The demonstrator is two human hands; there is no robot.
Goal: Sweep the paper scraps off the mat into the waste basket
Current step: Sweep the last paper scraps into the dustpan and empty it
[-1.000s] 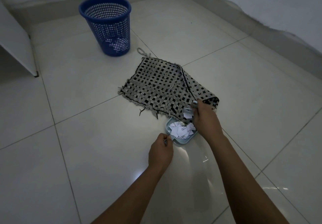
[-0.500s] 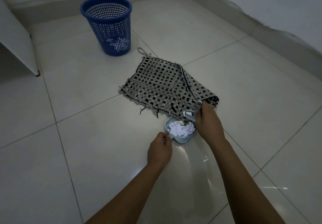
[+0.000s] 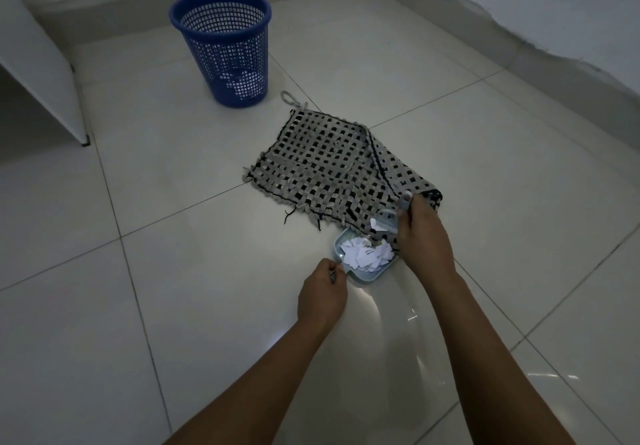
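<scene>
Already the small dustpan point(image 3: 360, 273) is heaped with paper scraps point(image 3: 365, 254) at the woven mat point(image 3: 325, 171) edge; the left hand point(image 3: 323, 290) pinches its handle, the right hand point(image 3: 420, 233) grips a small brush point(image 3: 401, 207); tilting the pan on the long carry to the blue waste basket point(image 3: 225, 46) could scatter scraps across the tile floor point(image 3: 138, 271); a hard stroke might flick them over the rim.

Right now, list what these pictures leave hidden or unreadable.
Head view only:
1. Small brush: mostly covered by the right hand; bristles unclear.
2. Dustpan handle: inside the left hand.
3. Print on the paper scraps: too small.
4. Waste basket contents: pale shapes behind mesh, dim.
</scene>
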